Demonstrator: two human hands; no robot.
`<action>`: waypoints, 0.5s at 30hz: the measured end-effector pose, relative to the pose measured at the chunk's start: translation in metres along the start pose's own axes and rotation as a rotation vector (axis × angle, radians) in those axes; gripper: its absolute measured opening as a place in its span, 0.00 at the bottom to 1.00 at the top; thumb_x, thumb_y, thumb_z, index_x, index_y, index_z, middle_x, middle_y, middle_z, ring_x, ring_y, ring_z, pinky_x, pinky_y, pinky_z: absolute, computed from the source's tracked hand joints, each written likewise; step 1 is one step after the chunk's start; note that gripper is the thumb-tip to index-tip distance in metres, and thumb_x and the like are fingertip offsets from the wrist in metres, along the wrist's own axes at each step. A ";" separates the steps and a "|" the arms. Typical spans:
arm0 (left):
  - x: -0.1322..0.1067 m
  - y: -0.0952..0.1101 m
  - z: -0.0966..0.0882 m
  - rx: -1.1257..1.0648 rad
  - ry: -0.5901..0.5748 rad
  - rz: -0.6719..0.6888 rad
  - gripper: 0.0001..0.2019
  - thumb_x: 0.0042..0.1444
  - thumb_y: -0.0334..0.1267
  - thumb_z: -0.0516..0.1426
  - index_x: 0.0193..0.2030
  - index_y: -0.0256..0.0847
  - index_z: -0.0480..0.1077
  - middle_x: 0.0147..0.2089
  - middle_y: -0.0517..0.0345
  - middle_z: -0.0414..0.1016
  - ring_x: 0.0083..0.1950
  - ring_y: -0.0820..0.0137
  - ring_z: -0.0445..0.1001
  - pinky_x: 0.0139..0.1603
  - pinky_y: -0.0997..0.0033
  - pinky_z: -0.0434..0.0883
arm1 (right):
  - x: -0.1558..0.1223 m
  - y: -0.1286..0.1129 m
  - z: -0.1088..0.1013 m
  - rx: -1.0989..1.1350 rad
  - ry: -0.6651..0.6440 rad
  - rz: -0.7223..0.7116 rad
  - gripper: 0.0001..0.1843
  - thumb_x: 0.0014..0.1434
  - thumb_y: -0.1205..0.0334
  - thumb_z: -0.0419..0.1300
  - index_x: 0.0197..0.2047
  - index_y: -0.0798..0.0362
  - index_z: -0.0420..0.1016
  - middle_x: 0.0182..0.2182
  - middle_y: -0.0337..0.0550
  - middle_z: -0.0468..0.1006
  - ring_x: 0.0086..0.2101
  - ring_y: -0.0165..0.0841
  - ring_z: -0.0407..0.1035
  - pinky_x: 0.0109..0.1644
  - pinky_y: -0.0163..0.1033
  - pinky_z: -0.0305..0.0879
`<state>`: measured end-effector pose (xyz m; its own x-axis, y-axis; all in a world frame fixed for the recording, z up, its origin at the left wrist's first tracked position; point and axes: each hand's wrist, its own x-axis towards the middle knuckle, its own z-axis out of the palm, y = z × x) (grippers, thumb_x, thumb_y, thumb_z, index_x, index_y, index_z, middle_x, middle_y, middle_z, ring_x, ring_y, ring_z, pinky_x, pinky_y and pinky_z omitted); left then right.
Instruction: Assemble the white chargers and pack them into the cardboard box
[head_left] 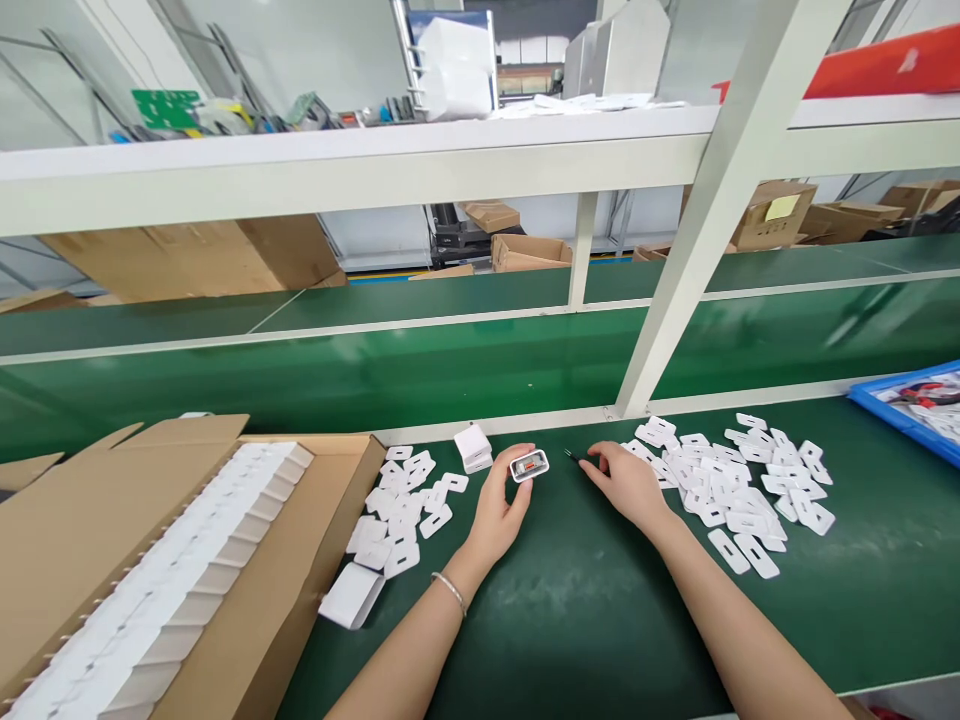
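Note:
My left hand [499, 505] is closed around a small white rectangular casing [529, 465]. The casing's open side faces up, showing small parts inside, one of them orange-red. To the right of it and apart from it, my right hand [622, 482] pinches dark tweezers [573, 456], their two tips pointing left toward the casing. Most of the tool is hidden by my fingers. Flat white slotted plates [405, 510] lie scattered left of my left hand, and a larger heap of the same plates [720, 485] spreads right of my right hand.
A cardboard box [322, 540] with white dividers [187, 590] stands at left. White blocks [472, 447] and a white folded sleeve [352, 595] lie nearby on the green bench [592, 620]. A slanted post [675, 260] rises behind; a blue tray [907, 410] sits far right.

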<state>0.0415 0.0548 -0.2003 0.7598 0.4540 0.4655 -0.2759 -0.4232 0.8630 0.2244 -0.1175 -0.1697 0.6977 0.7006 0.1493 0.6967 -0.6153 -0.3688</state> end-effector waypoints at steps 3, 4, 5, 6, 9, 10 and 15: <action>-0.001 0.001 0.000 0.008 0.013 -0.013 0.17 0.76 0.45 0.52 0.66 0.45 0.67 0.65 0.44 0.73 0.63 0.57 0.76 0.66 0.53 0.72 | 0.005 0.009 -0.006 -0.025 0.135 0.006 0.14 0.71 0.59 0.54 0.52 0.53 0.79 0.45 0.52 0.79 0.47 0.46 0.74 0.46 0.45 0.69; -0.001 0.001 0.001 0.013 0.018 -0.020 0.17 0.76 0.45 0.52 0.65 0.45 0.68 0.64 0.44 0.73 0.62 0.57 0.76 0.65 0.53 0.73 | 0.006 0.014 -0.009 -0.034 0.168 0.012 0.14 0.70 0.60 0.54 0.52 0.54 0.79 0.47 0.55 0.78 0.50 0.49 0.72 0.50 0.48 0.69; -0.001 0.001 0.001 0.018 0.021 -0.027 0.17 0.76 0.46 0.52 0.65 0.45 0.68 0.64 0.45 0.73 0.61 0.58 0.77 0.64 0.54 0.73 | 0.006 0.018 -0.011 -0.041 0.187 0.015 0.14 0.69 0.60 0.55 0.51 0.54 0.79 0.47 0.56 0.77 0.51 0.51 0.71 0.52 0.51 0.69; -0.001 0.001 0.001 0.024 0.025 -0.031 0.17 0.75 0.46 0.52 0.65 0.45 0.68 0.64 0.45 0.73 0.61 0.58 0.77 0.63 0.55 0.74 | 0.006 0.020 -0.012 -0.038 0.192 0.005 0.13 0.68 0.59 0.57 0.50 0.54 0.80 0.47 0.55 0.77 0.50 0.52 0.71 0.54 0.52 0.69; -0.001 0.000 0.001 0.051 0.025 -0.041 0.17 0.75 0.46 0.52 0.65 0.45 0.68 0.64 0.45 0.74 0.59 0.60 0.78 0.59 0.58 0.76 | 0.005 0.017 -0.007 0.050 0.147 -0.110 0.11 0.64 0.54 0.65 0.46 0.51 0.80 0.43 0.52 0.77 0.47 0.50 0.71 0.54 0.53 0.69; -0.001 0.000 0.001 0.066 0.022 -0.044 0.17 0.75 0.46 0.52 0.64 0.44 0.68 0.62 0.46 0.75 0.58 0.60 0.78 0.58 0.59 0.76 | 0.004 0.012 -0.003 0.100 0.125 -0.154 0.10 0.63 0.55 0.66 0.43 0.51 0.79 0.43 0.51 0.77 0.46 0.50 0.70 0.54 0.53 0.69; -0.004 0.004 -0.002 0.172 0.011 -0.016 0.15 0.73 0.46 0.53 0.60 0.42 0.69 0.54 0.48 0.79 0.49 0.64 0.82 0.49 0.65 0.78 | 0.004 -0.012 0.019 0.282 0.073 -0.190 0.03 0.64 0.64 0.59 0.36 0.50 0.71 0.35 0.46 0.77 0.37 0.43 0.73 0.42 0.46 0.69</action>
<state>0.0364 0.0528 -0.1987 0.7565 0.4696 0.4552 -0.1583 -0.5439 0.8241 0.2153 -0.1004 -0.1822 0.5771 0.7590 0.3015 0.7491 -0.3449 -0.5656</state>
